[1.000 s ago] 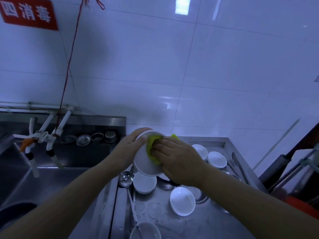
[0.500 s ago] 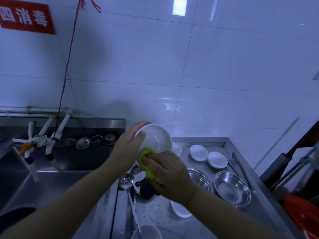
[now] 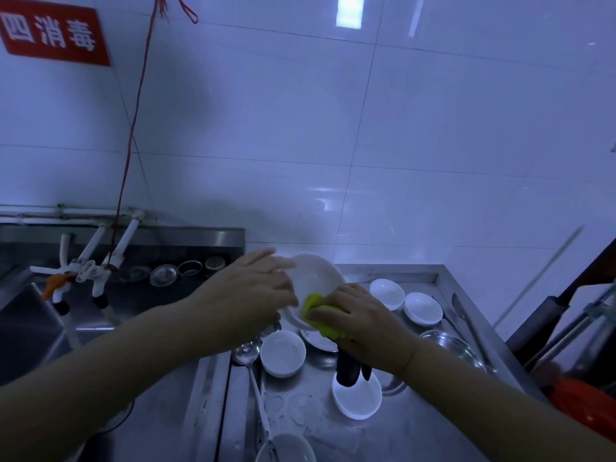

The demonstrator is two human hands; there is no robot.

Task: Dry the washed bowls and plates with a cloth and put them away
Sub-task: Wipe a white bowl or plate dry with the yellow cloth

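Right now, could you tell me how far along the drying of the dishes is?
Nothing visibly put away yet. In hand: the left hand holds a white ceramic bowl while the right hand rubs a yellow-green cloth along its lower rim. Left: several small white bowls and steel basins on the steel counter.

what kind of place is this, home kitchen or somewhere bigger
Probably a commercial or canteen kitchen's dishwashing area: a stainless steel counter holding many identical white bowls, a steel sink, and a red wall sign.
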